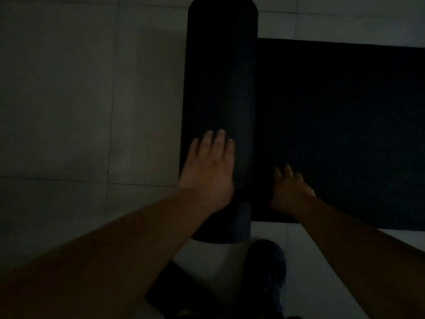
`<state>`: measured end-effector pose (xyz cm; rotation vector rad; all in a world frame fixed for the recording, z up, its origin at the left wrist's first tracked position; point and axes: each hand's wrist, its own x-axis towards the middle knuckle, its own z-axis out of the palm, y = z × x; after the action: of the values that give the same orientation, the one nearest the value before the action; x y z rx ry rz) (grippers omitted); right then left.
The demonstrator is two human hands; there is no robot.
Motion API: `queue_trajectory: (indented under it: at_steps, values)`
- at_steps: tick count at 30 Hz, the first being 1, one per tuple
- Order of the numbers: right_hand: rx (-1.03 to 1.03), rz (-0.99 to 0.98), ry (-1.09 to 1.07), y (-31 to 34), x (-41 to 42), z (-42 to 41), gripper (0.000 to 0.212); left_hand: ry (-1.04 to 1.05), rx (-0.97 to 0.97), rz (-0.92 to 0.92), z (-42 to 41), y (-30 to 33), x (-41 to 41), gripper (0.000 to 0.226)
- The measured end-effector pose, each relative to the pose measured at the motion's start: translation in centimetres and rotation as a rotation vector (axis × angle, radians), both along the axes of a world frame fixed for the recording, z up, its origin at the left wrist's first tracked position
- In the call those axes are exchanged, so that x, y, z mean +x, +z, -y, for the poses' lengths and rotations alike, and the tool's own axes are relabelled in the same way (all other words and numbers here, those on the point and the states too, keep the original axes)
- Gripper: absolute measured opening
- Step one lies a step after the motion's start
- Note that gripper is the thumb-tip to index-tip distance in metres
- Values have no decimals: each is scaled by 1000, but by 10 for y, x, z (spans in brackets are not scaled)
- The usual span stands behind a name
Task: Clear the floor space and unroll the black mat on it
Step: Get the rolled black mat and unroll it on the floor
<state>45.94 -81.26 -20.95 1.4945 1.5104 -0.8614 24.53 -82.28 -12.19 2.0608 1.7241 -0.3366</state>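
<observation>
The black mat is partly unrolled on the pale tiled floor. Its rolled part [220,88] lies as a thick cylinder running from the top of the view down toward me. The flat, unrolled part [345,134] stretches to the right of the roll. My left hand [208,171] rests flat on top of the roll near its close end, fingers straight and together. My right hand [291,189] presses on the flat mat just right of the roll, near the mat's close edge.
Bare pale floor tiles [80,111] spread to the left of the roll. A dark shoe [264,272] and a dark flat object [179,293] lie on the floor at the bottom, below the roll's end. The scene is dim.
</observation>
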Motion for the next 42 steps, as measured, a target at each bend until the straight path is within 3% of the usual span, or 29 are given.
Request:
queue_trajectory:
  at_steps: [4,10,17,25,33,37,39,42]
  values:
    - [95,-51,36,-49,-17,-8,106,-247,44,5,-9,-37,50,77]
    - [156,-67,134,-96,-15,-18,95,-448,-41,-105,-23,-90,65,66]
    - [203,-131,70,-91,-19,-14,93,-353,-231,-322,-21,-84,9,71]
    - [99,-134,111,-92,-20,-20,129,-255,-237,-408,-1,-100,-97,77]
    - [15,-31,136,-74,-31,-28,129,-234,-182,-455,26,-104,-197,79]
    - [6,1,145,-62,-40,-30,117,-206,-171,-468,35,-96,-235,79]
    - [3,20,160,-58,-50,-33,102,-121,-146,-427,34,-85,-243,69]
    - [63,-25,248,-50,-83,-36,88,361,106,-100,15,-67,-246,39]
